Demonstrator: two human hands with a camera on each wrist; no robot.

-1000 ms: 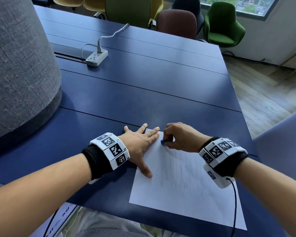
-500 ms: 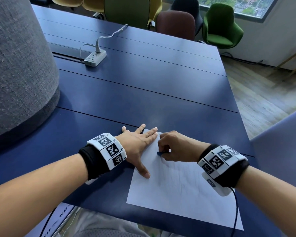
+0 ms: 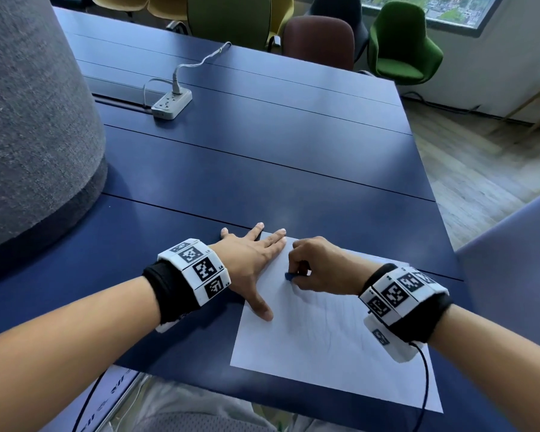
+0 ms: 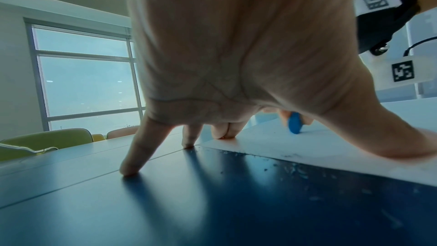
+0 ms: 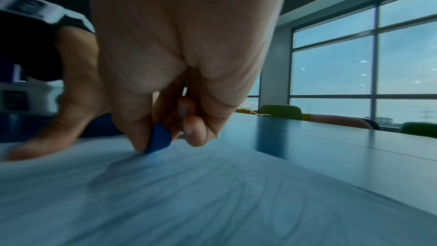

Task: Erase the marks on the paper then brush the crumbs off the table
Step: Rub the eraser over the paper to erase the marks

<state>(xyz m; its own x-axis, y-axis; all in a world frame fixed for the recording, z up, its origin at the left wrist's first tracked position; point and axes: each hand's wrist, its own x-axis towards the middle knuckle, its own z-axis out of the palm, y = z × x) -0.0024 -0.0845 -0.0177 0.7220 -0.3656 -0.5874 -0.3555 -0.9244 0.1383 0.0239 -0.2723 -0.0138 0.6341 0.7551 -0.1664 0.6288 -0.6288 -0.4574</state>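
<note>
A white sheet of paper [image 3: 325, 347] with faint grey pencil marks [image 5: 236, 194] lies at the near edge of the dark blue table [image 3: 262, 169]. My left hand [image 3: 253, 260] lies flat with spread fingers across the paper's far left corner, thumb on the sheet. My right hand [image 3: 312, 269] pinches a small blue eraser [image 3: 289, 276] [image 5: 159, 140] [image 4: 294, 122] and presses its tip on the upper left part of the paper. Eraser crumbs [image 4: 295, 169] lie on the table along the paper's left edge.
A white power strip [image 3: 171, 104] with its cable sits far back on the table. A large grey fabric-covered shape [image 3: 35, 120] stands at the left. Chairs [image 3: 399, 45] line the far side. The table's right edge [image 3: 427, 182] drops to a wood floor.
My right hand has slid the eraser toward me and slightly left over the paper, rubbing it. The left hand has stayed pressed on the paper's corner.
</note>
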